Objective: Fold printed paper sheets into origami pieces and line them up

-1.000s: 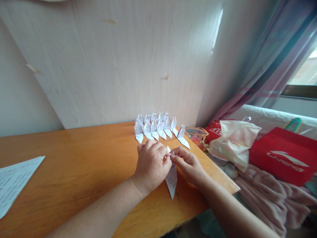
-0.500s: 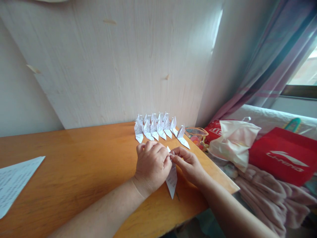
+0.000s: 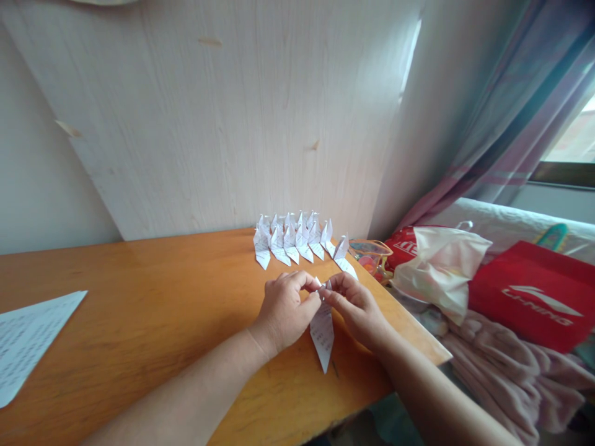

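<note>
Near the front edge of the orange-brown wooden table (image 3: 186, 297), your left hand (image 3: 286, 306) is uncurling compared with a moment ago, so the top of that white pointed folded paper (image 3: 322, 341) is showing more, and the work's seemingly centring up there. You're pinching it with both left and right hand (image 3: 359, 308); its long point's hanging out between your wrists.

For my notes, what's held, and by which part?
The folded paper, near its far end: right hand pinching it, left hand touching there, its grip unclear.
</note>
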`<state>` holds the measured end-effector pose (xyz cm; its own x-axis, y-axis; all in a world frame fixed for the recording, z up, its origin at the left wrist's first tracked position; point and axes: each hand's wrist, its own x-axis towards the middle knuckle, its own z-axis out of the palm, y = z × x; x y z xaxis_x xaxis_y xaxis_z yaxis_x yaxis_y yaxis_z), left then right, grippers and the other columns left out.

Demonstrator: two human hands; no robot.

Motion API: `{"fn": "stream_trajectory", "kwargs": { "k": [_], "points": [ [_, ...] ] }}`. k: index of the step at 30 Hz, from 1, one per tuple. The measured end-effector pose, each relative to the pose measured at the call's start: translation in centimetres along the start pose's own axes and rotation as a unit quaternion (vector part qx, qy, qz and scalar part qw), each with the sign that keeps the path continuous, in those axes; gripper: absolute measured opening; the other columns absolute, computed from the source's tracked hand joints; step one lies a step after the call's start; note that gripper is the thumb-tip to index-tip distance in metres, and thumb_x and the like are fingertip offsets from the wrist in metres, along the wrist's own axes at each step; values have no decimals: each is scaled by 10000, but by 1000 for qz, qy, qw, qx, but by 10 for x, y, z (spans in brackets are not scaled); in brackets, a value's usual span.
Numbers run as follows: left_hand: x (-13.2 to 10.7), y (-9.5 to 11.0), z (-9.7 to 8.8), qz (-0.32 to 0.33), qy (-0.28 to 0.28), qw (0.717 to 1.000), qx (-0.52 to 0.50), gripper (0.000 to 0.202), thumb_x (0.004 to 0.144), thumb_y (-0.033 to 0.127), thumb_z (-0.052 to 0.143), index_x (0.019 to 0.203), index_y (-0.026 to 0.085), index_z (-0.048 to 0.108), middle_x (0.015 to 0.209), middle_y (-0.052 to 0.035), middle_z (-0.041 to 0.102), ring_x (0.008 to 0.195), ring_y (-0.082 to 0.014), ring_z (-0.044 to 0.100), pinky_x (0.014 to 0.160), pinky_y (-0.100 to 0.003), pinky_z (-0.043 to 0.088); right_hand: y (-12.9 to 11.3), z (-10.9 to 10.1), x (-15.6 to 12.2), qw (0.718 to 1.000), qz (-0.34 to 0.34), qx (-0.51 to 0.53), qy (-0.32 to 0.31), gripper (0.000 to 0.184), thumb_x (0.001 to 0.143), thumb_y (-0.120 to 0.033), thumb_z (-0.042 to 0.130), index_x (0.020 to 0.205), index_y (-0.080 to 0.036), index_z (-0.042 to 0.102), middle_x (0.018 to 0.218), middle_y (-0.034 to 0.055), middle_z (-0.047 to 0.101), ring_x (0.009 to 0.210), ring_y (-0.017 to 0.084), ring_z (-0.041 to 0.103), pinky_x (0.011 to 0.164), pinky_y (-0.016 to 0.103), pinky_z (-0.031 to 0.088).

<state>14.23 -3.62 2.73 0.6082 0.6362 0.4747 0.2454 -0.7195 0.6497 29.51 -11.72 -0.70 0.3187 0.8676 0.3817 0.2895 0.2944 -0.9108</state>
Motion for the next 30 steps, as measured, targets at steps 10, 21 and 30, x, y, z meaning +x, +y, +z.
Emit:
{"fn": "stream_trajectory", "kwargs": {
  "k": [10,21,30],
  "points": [
    [2,-5,5,-70,-42,986,-149,94,834,241,598,866,185,667,840,-8,706,803,-159,645,746,-265,494,-3,-1,-1,1000,5,-17,5,114,882,-314,625,861,-208,590,801,7,586,760,166,520,713,303,419],
    [1,-11,8,-74,-51,982,-169,160,841,306,632,917,173,677,856,-24,701,796,-158,632,730,-265,494,-5,0,-2,999,4,-42,10,154,891,-351,620,872,-202,590,806,9,584,759,161,519,705,297,424],
    [1,-12,12,-64,-29,988,-140,136,852,307,622,820,181,663,801,-10,697,758,-150,622,705,-254,480,-3,0,-2,999,10,-39,10,144,878,-342,622,874,-203,589,787,0,570,735,155,509,684,284,423]
  ]
}}
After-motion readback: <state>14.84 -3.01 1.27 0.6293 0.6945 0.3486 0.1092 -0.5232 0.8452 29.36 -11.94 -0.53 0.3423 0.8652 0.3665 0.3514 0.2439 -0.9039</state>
